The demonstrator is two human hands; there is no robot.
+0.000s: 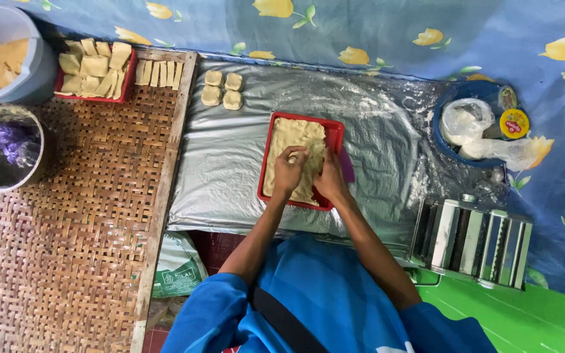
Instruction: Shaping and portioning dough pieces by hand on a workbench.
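A red rectangular tray (335, 131) lies on a plastic-covered work surface, filled with a flat sheet of pale dough (292, 134). My left hand (288, 171) rests on the dough with its fingers curled and pressing into it. My right hand (329, 176) lies beside it on the dough near the tray's right side. A purple flat scraper (347, 167) shows just behind my right hand; whether the hand grips it I cannot tell.
Several dough squares (223, 89) sit behind the tray. A second red tray (93, 68) with cut dough pieces stands on a woven mat (73, 248), next to a grey bucket (8, 52) and a pot (4, 147). A metal pasta roller (472, 242) and a blue bowl (475, 124) with bags stand right.
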